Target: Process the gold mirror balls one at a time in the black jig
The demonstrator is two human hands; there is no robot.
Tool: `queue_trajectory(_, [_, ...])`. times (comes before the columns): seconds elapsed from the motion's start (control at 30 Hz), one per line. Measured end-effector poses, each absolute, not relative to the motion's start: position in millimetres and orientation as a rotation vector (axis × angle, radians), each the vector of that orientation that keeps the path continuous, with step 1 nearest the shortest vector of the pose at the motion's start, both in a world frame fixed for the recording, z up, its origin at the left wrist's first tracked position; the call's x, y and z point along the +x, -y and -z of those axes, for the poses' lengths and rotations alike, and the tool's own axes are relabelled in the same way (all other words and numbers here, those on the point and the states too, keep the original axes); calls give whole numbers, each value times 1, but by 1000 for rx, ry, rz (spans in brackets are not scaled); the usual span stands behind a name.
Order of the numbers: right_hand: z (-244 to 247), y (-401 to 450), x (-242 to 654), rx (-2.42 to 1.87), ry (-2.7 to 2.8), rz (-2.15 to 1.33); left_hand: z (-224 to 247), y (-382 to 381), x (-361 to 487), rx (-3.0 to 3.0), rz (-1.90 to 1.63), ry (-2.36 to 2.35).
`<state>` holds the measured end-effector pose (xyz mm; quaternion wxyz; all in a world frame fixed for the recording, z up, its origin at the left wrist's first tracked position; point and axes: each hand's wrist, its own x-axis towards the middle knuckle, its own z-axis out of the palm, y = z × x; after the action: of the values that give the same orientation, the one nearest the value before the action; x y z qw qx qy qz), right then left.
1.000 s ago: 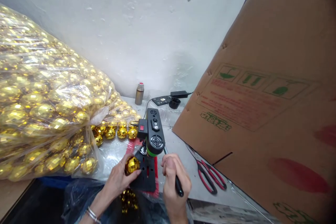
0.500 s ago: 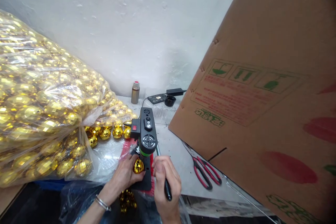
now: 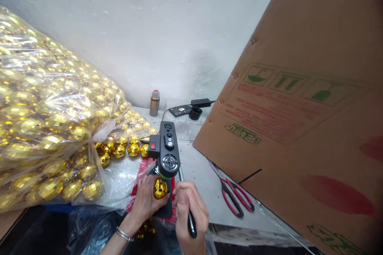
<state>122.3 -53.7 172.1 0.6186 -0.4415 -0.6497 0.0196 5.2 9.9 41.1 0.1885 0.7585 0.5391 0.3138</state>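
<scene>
Sitting close by the head of the black machine (image 3: 169, 147), the gold faceted ball (image 3: 160, 189) is held in the part-curled left hand (image 3: 146, 198). The right hand (image 3: 192, 209) is closed around the black-handled lever (image 3: 181, 175). Loose gold balls (image 3: 133, 150) lie left, beside a bulging clear bag (image 3: 50, 127); scissors (image 3: 231, 200) lie right, near the carton (image 3: 287, 115).

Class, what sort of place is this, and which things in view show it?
Probably a small workshop: a bulging clear plastic bag full of gold balls, a black bench machine with a lever, and a large printed cardboard box.
</scene>
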Motion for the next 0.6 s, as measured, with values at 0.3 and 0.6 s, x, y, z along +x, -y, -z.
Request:
queue_trajectory(0.3, [-137, 55, 125, -1021, 1508, 11, -49, -8, 7, 2017, -863, -1481])
queue_trajectory(0.6, [-118, 47, 117, -984, 1359, 119, -44, -9, 7, 1999, -850, -1464])
